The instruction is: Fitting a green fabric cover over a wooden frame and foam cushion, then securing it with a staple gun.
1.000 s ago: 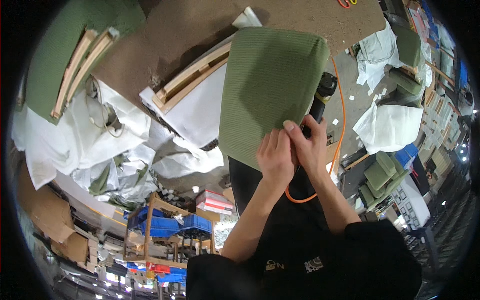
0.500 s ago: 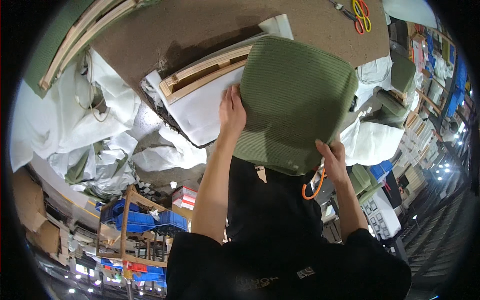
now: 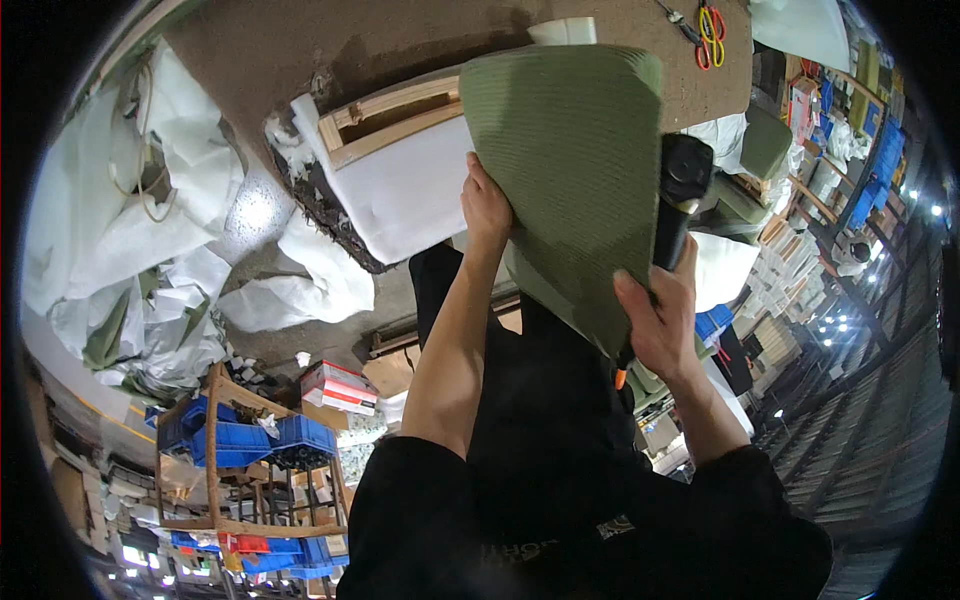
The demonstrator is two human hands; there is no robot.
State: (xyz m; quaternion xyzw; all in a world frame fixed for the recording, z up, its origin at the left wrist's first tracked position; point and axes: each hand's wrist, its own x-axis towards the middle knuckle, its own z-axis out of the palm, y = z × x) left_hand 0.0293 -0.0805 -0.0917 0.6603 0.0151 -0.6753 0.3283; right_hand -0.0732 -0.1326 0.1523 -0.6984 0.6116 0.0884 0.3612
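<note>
A panel upholstered in green ribbed fabric (image 3: 565, 160) is held up in front of me, tilted so that it looks narrower toward its lower end. My left hand (image 3: 487, 208) is closed on its left edge. At the lower right edge, my right hand (image 3: 660, 320) grips it, thumb on the green face. Against the right hand, partly behind the panel, is a black power tool (image 3: 686, 170). An orange piece (image 3: 620, 379) shows below that hand. How the fingers hold the tool is hidden. Left of the panel, a white-padded wooden frame (image 3: 415, 190) lies on the brown work surface.
Scissors with red and yellow handles (image 3: 711, 38) lie at the far right of the brown surface (image 3: 270, 45). White sheeting (image 3: 110, 220) hangs and bunches at left. Lower left stands a wooden rack with blue bins (image 3: 230, 440). A red-and-white box (image 3: 338, 388) is near it.
The panel has turned, so its face looks narrower and its right edge shows the black tool behind. Both hands still hold it. My view has shifted somewhat.
</note>
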